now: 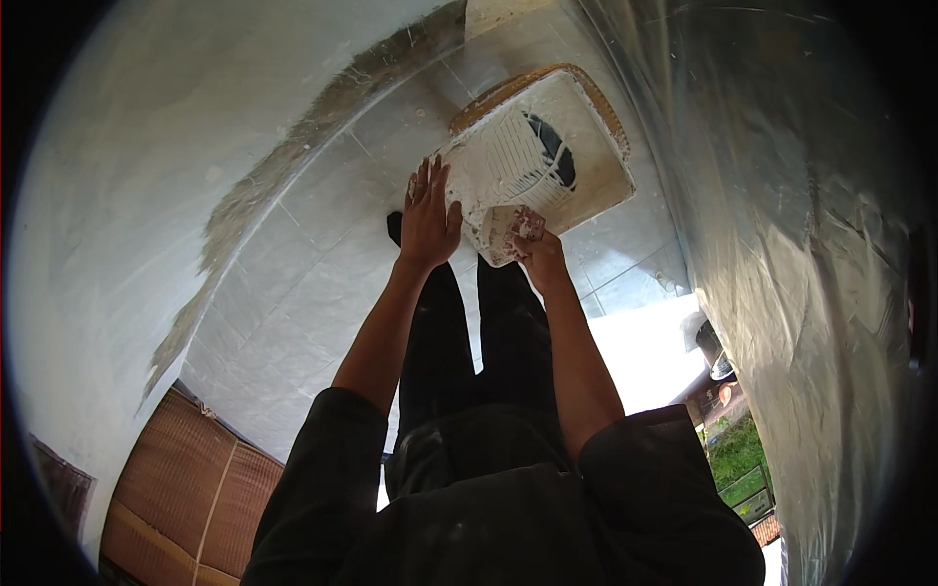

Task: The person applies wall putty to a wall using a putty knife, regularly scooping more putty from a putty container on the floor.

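Observation:
A pale, shallow tray-like container (608,195) with a tan outer rim is in front of me, thickly smeared with what looks like white plaster. Ridged lines run across its middle, beside a dark oval patch (553,149) crossed by white streaks. At its left edge my left hand (427,217) lies with fingers stretched out, touching or just above the smeared surface. My right hand (534,241), spotted with white, is closed at the near edge of the container. What its curled fingers grip is hidden.
Pale floor tiles (322,220) lie below my dark-trousered legs. A whitish wall (127,176) with a rough grey strip along its base curves up on the left. Clear plastic sheeting (782,254) hangs on the right. A brown woven panel (181,479) stands at lower left.

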Action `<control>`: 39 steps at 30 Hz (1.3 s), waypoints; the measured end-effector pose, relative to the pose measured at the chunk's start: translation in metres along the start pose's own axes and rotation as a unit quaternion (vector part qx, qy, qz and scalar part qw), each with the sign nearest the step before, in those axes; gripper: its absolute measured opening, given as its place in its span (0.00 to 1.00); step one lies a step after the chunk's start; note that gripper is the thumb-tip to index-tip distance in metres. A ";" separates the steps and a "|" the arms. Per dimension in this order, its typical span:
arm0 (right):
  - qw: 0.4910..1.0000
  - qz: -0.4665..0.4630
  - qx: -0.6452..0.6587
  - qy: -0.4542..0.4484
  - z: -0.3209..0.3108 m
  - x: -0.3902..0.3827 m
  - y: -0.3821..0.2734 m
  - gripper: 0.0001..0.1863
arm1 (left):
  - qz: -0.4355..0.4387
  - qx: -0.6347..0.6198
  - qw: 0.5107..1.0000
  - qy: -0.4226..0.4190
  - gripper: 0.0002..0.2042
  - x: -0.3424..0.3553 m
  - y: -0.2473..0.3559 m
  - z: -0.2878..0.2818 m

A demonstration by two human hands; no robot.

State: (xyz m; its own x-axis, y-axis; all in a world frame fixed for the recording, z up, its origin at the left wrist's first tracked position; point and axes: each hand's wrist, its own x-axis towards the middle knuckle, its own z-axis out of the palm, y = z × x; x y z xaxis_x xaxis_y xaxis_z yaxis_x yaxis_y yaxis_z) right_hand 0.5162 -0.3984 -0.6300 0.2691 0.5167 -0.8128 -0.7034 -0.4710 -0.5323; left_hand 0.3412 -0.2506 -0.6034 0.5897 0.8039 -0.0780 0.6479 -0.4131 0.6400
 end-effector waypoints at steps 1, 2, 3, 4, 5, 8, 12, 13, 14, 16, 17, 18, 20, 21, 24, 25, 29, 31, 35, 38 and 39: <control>0.996 0.048 0.074 -0.034 0.000 -0.009 -0.012 0.22 | 0.005 0.004 1.000 0.010 0.28 0.001 0.005 -0.007; 0.992 0.053 0.094 -0.068 -0.006 -0.013 -0.020 0.25 | 0.013 -0.015 1.000 0.013 0.28 0.004 0.013 -0.011; 0.992 0.042 0.092 -0.075 -0.011 -0.018 -0.028 0.25 | 0.021 -0.033 0.999 0.016 0.28 0.007 0.020 -0.016; 0.989 0.049 0.107 -0.093 -0.008 -0.025 -0.036 0.26 | 0.029 -0.052 0.998 0.019 0.28 0.009 0.026 -0.023; 0.985 0.056 0.121 -0.112 -0.005 -0.032 -0.045 0.27 | 0.037 -0.047 0.998 0.029 0.28 0.010 0.032 -0.029; 0.975 0.034 0.139 -0.169 0.007 -0.053 -0.079 0.29 | 0.033 -0.124 0.992 0.019 0.31 0.017 0.058 -0.053; 0.958 0.001 0.163 -0.238 0.033 -0.063 -0.116 0.31 | 0.057 -0.135 0.988 0.055 0.33 0.030 0.086 -0.095; 0.951 -0.012 0.172 -0.256 0.041 -0.066 -0.127 0.32 | 0.067 -0.130 0.987 0.069 0.33 0.034 0.092 -0.103; 0.947 -0.027 0.158 -0.279 0.047 -0.069 -0.139 0.32 | 0.071 -0.131 0.986 0.075 0.34 0.039 0.099 -0.113; 0.938 -0.061 0.151 -0.307 0.058 -0.073 -0.165 0.31 | 0.083 -0.138 0.983 0.088 0.34 0.052 0.115 -0.133; 0.930 -0.076 0.151 -0.327 0.074 -0.078 -0.174 0.31 | 0.092 -0.127 0.982 0.102 0.34 0.054 0.117 -0.148; 0.923 -0.086 0.149 -0.344 0.090 -0.083 -0.184 0.31 | 0.093 -0.152 0.977 0.116 0.35 0.058 0.120 -0.163; 0.911 -0.120 0.144 -0.367 0.123 -0.103 -0.208 0.29 | 0.119 -0.204 0.961 0.147 0.36 0.069 0.127 -0.191; 0.904 -0.131 0.141 -0.382 0.142 -0.111 -0.219 0.29 | 0.131 -0.194 0.959 0.160 0.36 0.075 0.131 -0.207; 0.882 -0.163 0.148 -0.417 0.193 -0.131 -0.254 0.28 | 0.168 -0.288 0.926 0.178 0.35 0.091 0.148 -0.257; 0.871 -0.168 0.153 -0.435 0.210 -0.138 -0.267 0.27 | 0.181 -0.280 0.924 0.190 0.35 0.095 0.154 -0.274; 0.829 -0.223 0.156 -0.488 0.287 -0.187 -0.308 0.25 | 0.237 -0.360 0.869 0.243 0.33 0.102 0.169 -0.356; 0.812 -0.233 0.148 -0.515 0.323 -0.202 -0.325 0.25 | 0.281 -0.359 0.846 0.277 0.33 0.103 0.172 -0.398; 0.762 -0.245 0.151 -0.580 0.395 -0.239 -0.352 0.27 | 0.328 -0.315 0.829 0.326 0.33 0.099 0.174 -0.483; 0.736 -0.256 0.159 -0.607 0.447 -0.271 -0.366 0.27 | 0.353 -0.275 0.812 0.374 0.34 0.093 0.170 -0.545; 0.728 -0.258 0.155 -0.616 0.462 -0.281 -0.370 0.27 | 0.359 -0.268 0.808 0.382 0.34 0.090 0.168 -0.563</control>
State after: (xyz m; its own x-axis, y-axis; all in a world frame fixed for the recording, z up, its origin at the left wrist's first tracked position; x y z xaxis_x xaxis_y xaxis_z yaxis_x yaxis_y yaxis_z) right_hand 0.3968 -0.0389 -0.0949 -0.1093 0.9067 0.4073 -0.8837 0.0990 -0.4575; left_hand 0.2315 -0.0063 -0.0726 0.1188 0.5535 0.8244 -0.1529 -0.8101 0.5659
